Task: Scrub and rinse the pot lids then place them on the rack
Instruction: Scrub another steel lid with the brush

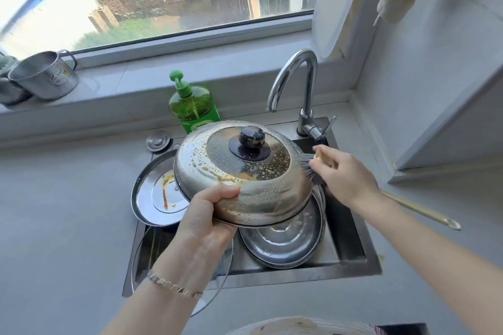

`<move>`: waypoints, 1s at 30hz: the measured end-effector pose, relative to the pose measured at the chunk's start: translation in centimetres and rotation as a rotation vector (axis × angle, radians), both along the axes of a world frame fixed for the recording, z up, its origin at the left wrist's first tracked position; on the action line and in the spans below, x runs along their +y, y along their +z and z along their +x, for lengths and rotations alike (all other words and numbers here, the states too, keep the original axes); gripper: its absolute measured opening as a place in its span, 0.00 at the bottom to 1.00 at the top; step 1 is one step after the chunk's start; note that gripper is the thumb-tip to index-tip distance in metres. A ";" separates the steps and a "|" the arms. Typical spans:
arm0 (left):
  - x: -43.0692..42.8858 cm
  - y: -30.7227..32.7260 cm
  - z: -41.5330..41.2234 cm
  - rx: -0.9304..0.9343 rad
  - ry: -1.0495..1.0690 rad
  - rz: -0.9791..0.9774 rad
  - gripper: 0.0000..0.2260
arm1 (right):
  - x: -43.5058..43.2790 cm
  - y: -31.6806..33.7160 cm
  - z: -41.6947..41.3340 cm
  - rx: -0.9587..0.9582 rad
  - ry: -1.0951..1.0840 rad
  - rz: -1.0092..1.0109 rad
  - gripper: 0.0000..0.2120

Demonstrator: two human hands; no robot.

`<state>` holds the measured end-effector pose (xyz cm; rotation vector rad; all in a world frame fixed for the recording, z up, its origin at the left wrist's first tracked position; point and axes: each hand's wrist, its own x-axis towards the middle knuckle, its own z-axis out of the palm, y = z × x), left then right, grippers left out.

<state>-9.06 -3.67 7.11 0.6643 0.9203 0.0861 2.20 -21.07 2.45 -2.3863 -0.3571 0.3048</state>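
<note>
A domed steel pot lid point(261, 187) with a dark knob, brown stains and soapy drops is held tilted above the sink point(351, 242). My left hand point(206, 215) grips its near rim. My right hand point(343, 174) holds a brush point(309, 168) whose dark bristles press against the lid's right side; its long brass handle point(419, 211) sticks out to the right. Three more lids lie in the sink: a stained one point(155, 196) at the left, a steel one point(285, 245) under the held lid, and a glass one point(144, 253) at the front left.
A chrome tap point(302, 76) stands behind the sink, with no water running. A green dish soap bottle point(193, 106) and a sink plug point(158, 140) sit at the back edge. A metal mug point(43, 76) rests on the window sill at the left. Grey counter surrounds the sink.
</note>
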 end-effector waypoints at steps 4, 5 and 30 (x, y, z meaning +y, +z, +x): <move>-0.2 0.0 -0.1 0.027 -0.088 0.026 0.12 | 1.5 1.7 -2.5 -0.123 0.281 0.021 0.10; -0.2 0.0 -0.2 0.034 -0.103 0.025 0.12 | 1.3 1.7 -1.8 -0.081 0.261 0.001 0.12; 0.5 -0.3 0.1 0.039 -0.104 0.028 0.20 | -0.3 0.3 -2.6 -0.003 0.166 0.015 0.08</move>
